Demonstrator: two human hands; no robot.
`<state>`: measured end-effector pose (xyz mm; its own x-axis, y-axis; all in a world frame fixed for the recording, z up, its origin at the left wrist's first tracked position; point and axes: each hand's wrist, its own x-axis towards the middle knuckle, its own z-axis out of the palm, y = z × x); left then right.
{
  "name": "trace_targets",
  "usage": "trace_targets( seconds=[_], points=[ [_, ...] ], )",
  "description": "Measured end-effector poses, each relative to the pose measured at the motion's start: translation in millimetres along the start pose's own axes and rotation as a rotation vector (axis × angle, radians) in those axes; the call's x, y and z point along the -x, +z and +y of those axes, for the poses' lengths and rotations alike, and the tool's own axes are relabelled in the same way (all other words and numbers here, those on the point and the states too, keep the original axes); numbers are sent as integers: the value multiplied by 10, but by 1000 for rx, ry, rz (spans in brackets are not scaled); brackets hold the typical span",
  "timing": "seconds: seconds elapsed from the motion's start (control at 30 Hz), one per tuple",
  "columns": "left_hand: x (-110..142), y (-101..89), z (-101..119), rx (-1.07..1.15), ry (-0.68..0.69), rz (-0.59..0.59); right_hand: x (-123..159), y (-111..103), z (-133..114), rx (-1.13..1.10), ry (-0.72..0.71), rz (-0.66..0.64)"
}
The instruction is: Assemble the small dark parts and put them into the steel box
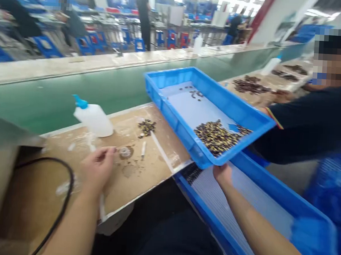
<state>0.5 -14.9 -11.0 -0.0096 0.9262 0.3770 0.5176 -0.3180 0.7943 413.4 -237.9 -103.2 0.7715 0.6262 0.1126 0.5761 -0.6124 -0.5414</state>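
As the right hand point(222, 175) grips its near corner, blue tray point(233, 94) runs lengthwise, tilted, over the bench point(144, 172); left hand point(98, 167) pinched, contents unclear.

Tan workbench top point(153, 176): white squeeze bottle point(94, 119), heap of dark parts point(146, 128), small white stick point(143, 149).

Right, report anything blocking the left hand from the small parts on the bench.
Nothing visible does. From the left hand to the parts pile, a small round piece lies just beside the line, and the white squeeze bottle stands off left.
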Motion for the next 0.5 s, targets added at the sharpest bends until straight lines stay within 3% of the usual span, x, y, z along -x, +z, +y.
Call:
trace_targets(
  seconds=[0.1,0.13,0.2,0.27,0.37,0.5],
  points=[
    [18,-3,-20,37,30,-33,568,51,-250,-150,-276,-107],
    [22,4,-25,56,55,-37,747,63,-372,-232,-441,-171],
    [23,17,-27,87,108,-39,1012,76,-699,-524,-913,-210],
    [25,12,-2,97,152,-36,1079,95,-1129,-705,-1163,-209],
    [110,-66,115,85,214,-30,740,195,-1889,-677,-1190,-184],
    [600,-318,329,83,403,13,-180,544,-2793,-224,-950,-177]
  ],
)
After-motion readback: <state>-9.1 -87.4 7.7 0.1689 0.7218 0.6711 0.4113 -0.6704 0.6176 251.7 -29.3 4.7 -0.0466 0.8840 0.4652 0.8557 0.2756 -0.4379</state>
